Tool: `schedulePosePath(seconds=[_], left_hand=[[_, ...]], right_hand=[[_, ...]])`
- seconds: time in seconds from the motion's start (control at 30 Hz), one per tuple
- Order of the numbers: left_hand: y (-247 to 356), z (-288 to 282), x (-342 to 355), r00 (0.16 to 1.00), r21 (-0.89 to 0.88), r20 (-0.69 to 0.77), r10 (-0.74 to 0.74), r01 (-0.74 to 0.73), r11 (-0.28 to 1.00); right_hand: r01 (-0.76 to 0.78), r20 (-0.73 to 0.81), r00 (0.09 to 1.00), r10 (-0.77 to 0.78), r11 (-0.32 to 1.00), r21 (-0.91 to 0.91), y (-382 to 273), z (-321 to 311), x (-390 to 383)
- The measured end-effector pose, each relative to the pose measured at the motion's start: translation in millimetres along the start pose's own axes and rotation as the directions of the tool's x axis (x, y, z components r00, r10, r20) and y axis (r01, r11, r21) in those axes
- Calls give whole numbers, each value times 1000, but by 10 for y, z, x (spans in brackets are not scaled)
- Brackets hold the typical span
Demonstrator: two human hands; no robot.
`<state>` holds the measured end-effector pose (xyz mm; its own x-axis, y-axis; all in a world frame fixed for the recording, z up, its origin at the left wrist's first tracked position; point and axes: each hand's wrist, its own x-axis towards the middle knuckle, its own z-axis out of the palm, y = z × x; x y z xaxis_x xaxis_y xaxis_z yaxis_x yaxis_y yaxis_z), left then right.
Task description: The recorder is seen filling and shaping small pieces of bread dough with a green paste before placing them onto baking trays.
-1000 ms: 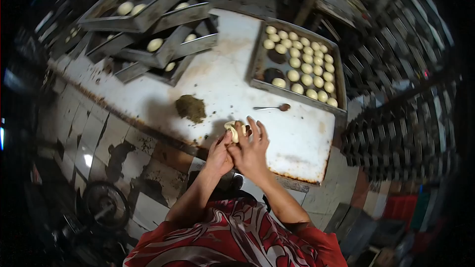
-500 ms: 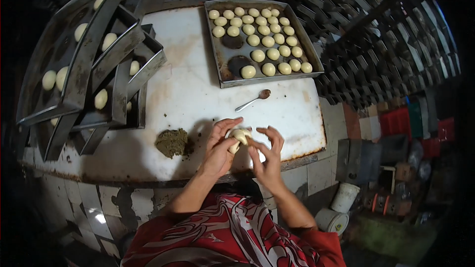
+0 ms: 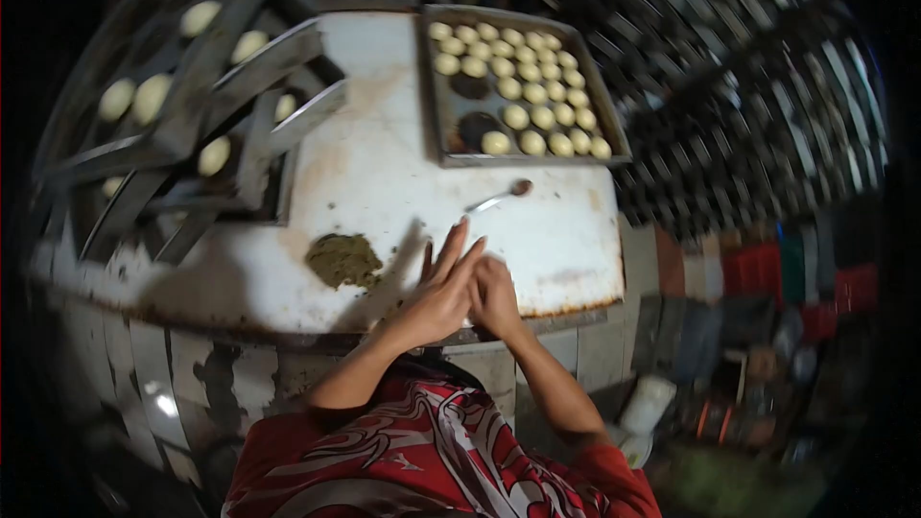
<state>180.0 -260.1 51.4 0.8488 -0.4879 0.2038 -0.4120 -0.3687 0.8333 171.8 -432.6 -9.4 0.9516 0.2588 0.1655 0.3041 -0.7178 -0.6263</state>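
Observation:
My left hand (image 3: 443, 295) has its fingers stretched out, pointing away from me over the near edge of the table. Pressed up against it is my right hand (image 3: 493, 295), with its fingers curled in. The piece of dough between them a moment ago is hidden by the hands now. A metal spoon (image 3: 499, 198) with brown stuff in its bowl lies just beyond my fingertips. To the left of my hands, a mound of greenish-brown filling (image 3: 343, 261) sits directly on the white tabletop (image 3: 369, 134).
At the far right of the table stands a metal tray (image 3: 434, 86) with rows of pale dough balls (image 3: 534, 93). Stacked trays (image 3: 177, 149) holding dough balls crowd the left. Many more trays (image 3: 739, 86) are piled beyond the table on the right. White buckets (image 3: 649, 403) stand lower right.
My hands have come together and the pale dough has gone out of sight between them. My left fingers have straightened; my right ones have curled. The whole view has shifted and blurred slightly.

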Motion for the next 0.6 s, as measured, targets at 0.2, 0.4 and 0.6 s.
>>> schedulePosePath(seconds=[0.2,0.4,0.6], left_hand=[[95,-322,-1455,842,-36,-352,-410,425,904],[502,230,-1693,840,-258,-411,-355,267,929],[277,-77,-1785,893,-547,-197,-405,243,801]], right_hand=[[163,-11,986,-167,970,-179,825,-560,-139],[91,178,978,-107,991,96,-67,-37,228],[309,97,951,-294,889,-337,401,-376,-147]])
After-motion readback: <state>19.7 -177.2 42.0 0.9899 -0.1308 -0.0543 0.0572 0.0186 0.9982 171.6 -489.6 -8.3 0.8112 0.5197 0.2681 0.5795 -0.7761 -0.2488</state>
